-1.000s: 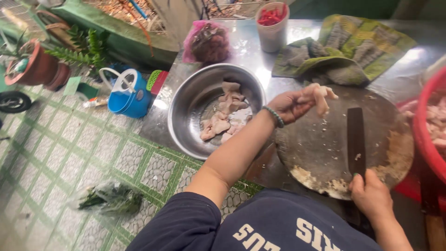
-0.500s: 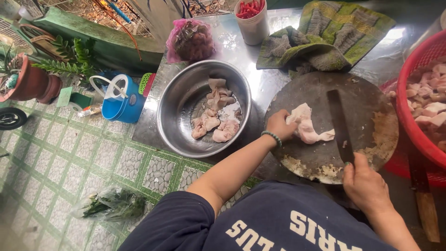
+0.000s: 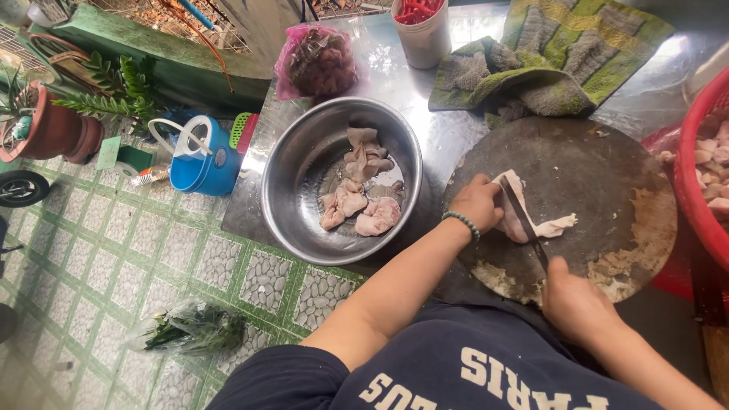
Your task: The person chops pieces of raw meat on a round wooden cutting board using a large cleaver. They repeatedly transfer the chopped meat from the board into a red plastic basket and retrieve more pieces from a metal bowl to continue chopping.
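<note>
On the round dark chopping board (image 3: 600,163) my left hand (image 3: 477,203) presses down a pale piece of raw meat (image 3: 531,220). My right hand (image 3: 575,304) grips a cleaver (image 3: 522,220) by the handle, its blade lying edge-down across the meat right beside my left fingers. To the left stands a steel bowl (image 3: 304,163) with several cut pieces of meat (image 3: 357,201) in it. A red basket (image 3: 702,190) at the right edge holds more raw meat.
A green towel (image 3: 554,57) lies behind the board. A white cup of red chillies (image 3: 423,26) and a pink bag (image 3: 319,61) stand on the steel table. On the tiled floor are a blue jug (image 3: 199,156), potted plants (image 3: 53,125) and bagged greens (image 3: 194,328).
My left hand brought the meat down from the air onto the board and now pins it. My right hand took up the cleaver and set the blade across the meat.
</note>
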